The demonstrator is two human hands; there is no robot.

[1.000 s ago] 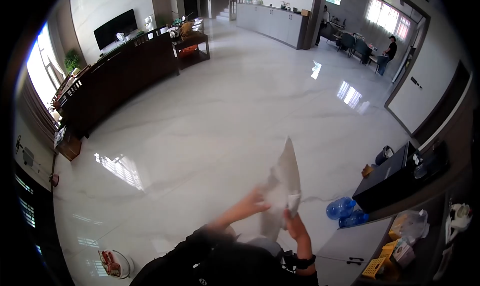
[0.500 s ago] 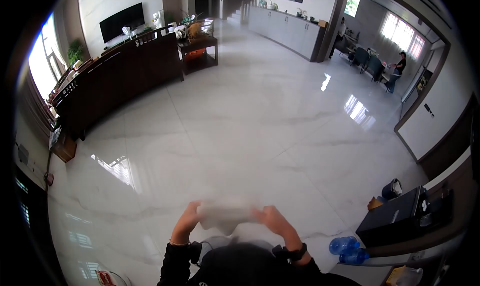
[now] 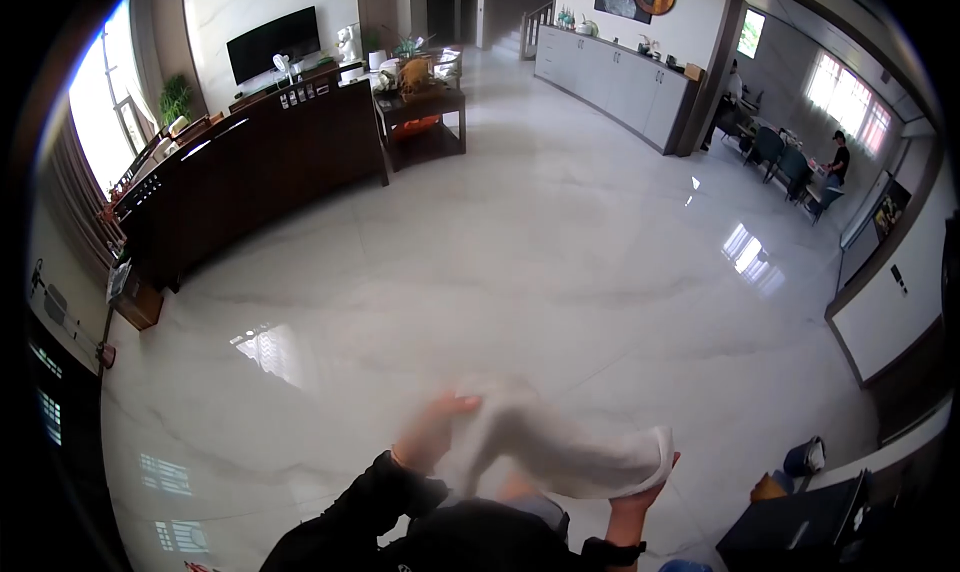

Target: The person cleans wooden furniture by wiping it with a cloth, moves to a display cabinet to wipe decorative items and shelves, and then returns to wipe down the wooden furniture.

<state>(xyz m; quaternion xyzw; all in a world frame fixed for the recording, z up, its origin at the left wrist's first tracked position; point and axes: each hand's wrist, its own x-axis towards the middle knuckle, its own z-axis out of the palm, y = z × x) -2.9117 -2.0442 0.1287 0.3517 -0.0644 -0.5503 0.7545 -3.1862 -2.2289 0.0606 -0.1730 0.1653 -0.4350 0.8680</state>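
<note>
A pale cloth [image 3: 570, 450] spans the space between my two hands, low in the head view. My left hand [image 3: 432, 430] is closed on its left part, blurred by motion. At the right, the cloth ends in a folded, rounded edge, and my right hand [image 3: 650, 487] grips it there from below, with the fingers partly hidden behind the fabric. The cloth sags between the hands over my lap, and part of it is smeared by movement.
Glossy floor tiles [image 3: 450, 272] lie ahead. A dark wooden sofa back [image 3: 250, 182] stands at left, a side table [image 3: 425, 122] beside it. Grey cabinets [image 3: 610, 77] line the back. At right are a black box [image 3: 800, 522], a bin [image 3: 803, 459] and a distant person [image 3: 838, 162].
The cloth, bunched between both hands half a second ago, now stretches wider to the right. My right hand has moved right and turned under it. The view has shifted left and upward.
</note>
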